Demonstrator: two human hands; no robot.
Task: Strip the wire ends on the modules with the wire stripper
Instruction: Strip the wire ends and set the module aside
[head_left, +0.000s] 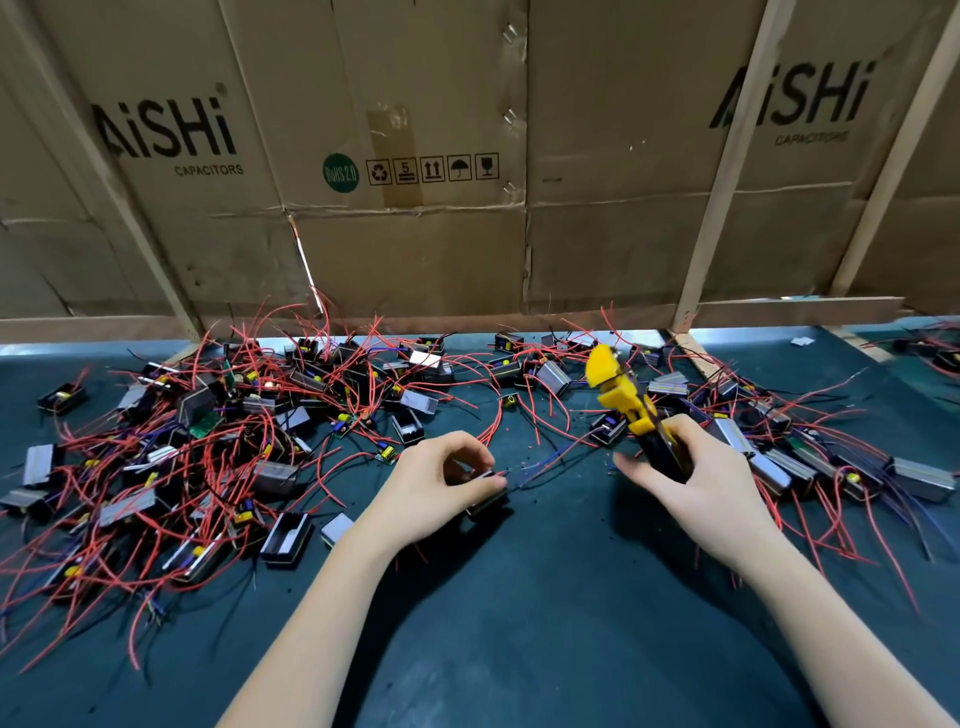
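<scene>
Nearest on the dark mat (519, 623), the left hand (436, 483) pinches a small black module (488, 496), its wires trailing right. Just right of it, the right hand (691, 483) curls round the yellow wire stripper (621, 395), head tilted up and away. Beyond lie heaps of red-wired modules (218, 441), then cardboard boxes (415, 156).

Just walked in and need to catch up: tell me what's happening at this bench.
A person is stripping wires on small black boxed modules. The left hand pinches one black module down on the dark green mat, its thin wires pointing right. The right hand grips the yellow-and-black wire stripper, head raised, not on a wire yet. Tangled piles of red-wired modules lie on both sides.
</scene>
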